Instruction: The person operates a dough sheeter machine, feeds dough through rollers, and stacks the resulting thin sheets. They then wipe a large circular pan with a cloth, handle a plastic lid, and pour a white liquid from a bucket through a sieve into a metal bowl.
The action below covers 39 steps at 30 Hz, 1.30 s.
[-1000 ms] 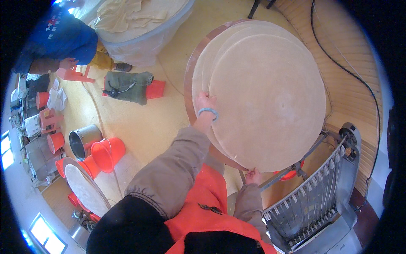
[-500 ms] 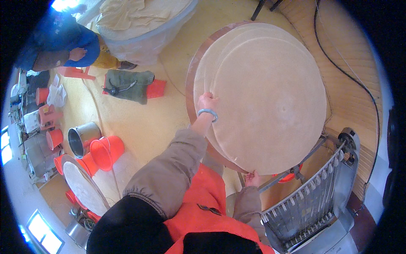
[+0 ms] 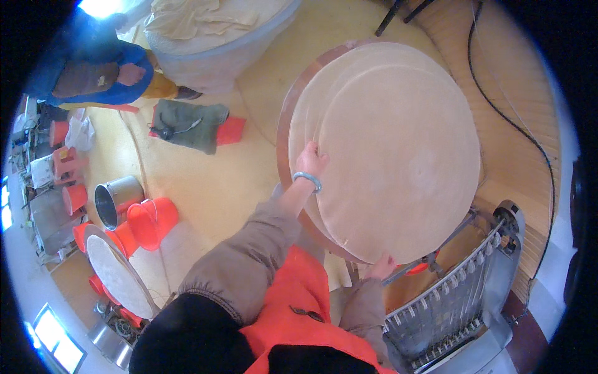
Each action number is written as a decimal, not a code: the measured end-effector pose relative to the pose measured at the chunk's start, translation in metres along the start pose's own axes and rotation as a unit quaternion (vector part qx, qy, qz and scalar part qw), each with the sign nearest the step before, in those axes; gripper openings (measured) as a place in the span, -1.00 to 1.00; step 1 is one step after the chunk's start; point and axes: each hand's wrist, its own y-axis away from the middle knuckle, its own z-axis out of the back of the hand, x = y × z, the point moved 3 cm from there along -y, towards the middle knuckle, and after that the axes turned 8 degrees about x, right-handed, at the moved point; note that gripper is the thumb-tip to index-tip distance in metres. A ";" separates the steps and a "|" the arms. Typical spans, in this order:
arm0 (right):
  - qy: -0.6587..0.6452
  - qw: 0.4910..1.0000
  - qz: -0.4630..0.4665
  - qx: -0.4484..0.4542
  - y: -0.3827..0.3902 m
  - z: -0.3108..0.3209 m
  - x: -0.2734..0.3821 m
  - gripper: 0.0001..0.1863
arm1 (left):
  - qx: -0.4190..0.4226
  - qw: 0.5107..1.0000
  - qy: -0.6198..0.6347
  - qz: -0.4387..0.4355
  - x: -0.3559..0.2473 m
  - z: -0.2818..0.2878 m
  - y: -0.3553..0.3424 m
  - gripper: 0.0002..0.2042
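Large, thin, round beige pancake sheets [image 3: 398,156] lie stacked and slightly offset on a brown round board [image 3: 284,124]. At the left edge of the top sheet, my left hand [image 3: 311,161] pinches the rim between thumb and fingers. A grey-blue bangle [image 3: 308,180] circles that wrist. My right hand [image 3: 379,268] is at the near edge of the same sheet, its fingertips closed on the rim. Part of its fingers is hidden by the sheet.
A ribbed metal machine frame [image 3: 445,305] stands at the near right. Red buckets [image 3: 152,223] and a metal pot [image 3: 118,201] are on the floor at left. At the far left sits another person [image 3: 106,78], beside a wrapped tub [image 3: 218,50] of folded sheets. A black cable [image 3: 507,115] hangs at right.
My right hand has shifted slightly right along the near edge. My left hand stays at the left rim. The view has moved a little, and the other person's hand has shifted right.
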 end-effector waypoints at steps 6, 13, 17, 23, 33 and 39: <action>0.127 0.894 0.248 0.350 0.036 -0.192 0.213 -0.31 | 0.042 0.994 -0.013 -0.103 -0.019 0.003 0.018 -0.69; 0.388 0.838 0.314 0.220 0.073 -0.278 0.298 -0.45 | 0.253 0.925 0.222 -0.174 -0.006 0.016 -0.010 -0.76; 0.334 0.847 0.362 0.200 0.065 -0.277 0.289 -0.47 | 0.136 0.979 0.098 -0.112 -0.030 0.032 -0.085 -0.71; 0.300 0.857 0.360 0.214 0.060 -0.271 0.285 -0.48 | 0.000 0.963 -0.215 -0.164 -0.086 0.026 -0.115 -0.69; 0.263 0.865 0.356 0.236 0.058 -0.269 0.280 -0.47 | 0.087 0.965 -0.223 -0.107 -0.082 0.016 -0.138 -0.80; 0.248 0.871 0.345 0.248 0.057 -0.270 0.272 -0.46 | 0.251 0.945 -0.073 -0.195 -0.076 0.017 -0.132 -0.76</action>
